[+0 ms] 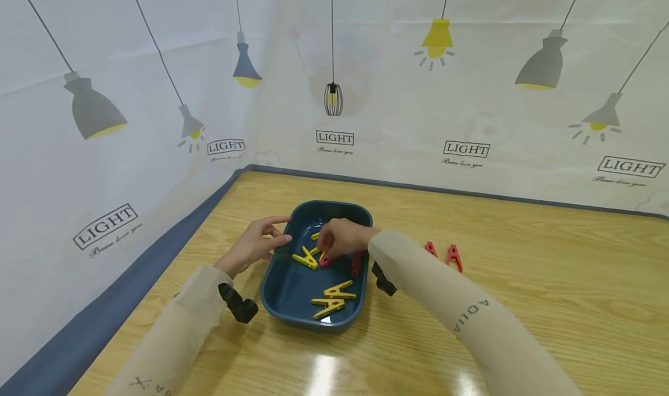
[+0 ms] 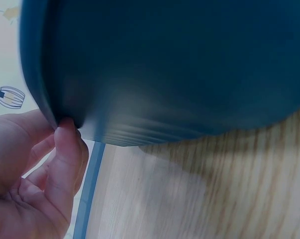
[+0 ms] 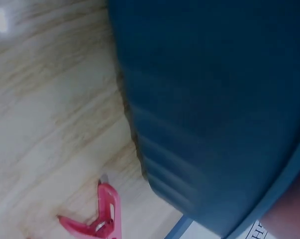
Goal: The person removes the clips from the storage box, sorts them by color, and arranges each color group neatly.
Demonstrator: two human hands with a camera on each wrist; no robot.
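A dark blue basin (image 1: 282,300) stands on the table with yellow and red spring clips in it. My left hand (image 1: 253,245) grips its left rim; in the left wrist view the thumb and fingers (image 2: 67,154) meet at the edge. My right hand (image 1: 342,236) reaches over the right rim, fingertips down inside, pinching a red clip (image 1: 324,262). Just left of it lies a yellow clip (image 1: 306,259), with more yellow partly hidden under the fingers. Two yellow clips (image 1: 338,290) lie near the basin's front. Another red clip (image 1: 357,262) leans by the right wall.
Two red clips (image 1: 454,258) lie on the wooden table (image 1: 549,280) right of the basin; one red clip (image 3: 110,214) shows beside the basin wall (image 3: 204,109) in the right wrist view. A printed curtain (image 1: 387,111) borders the table behind and at left.
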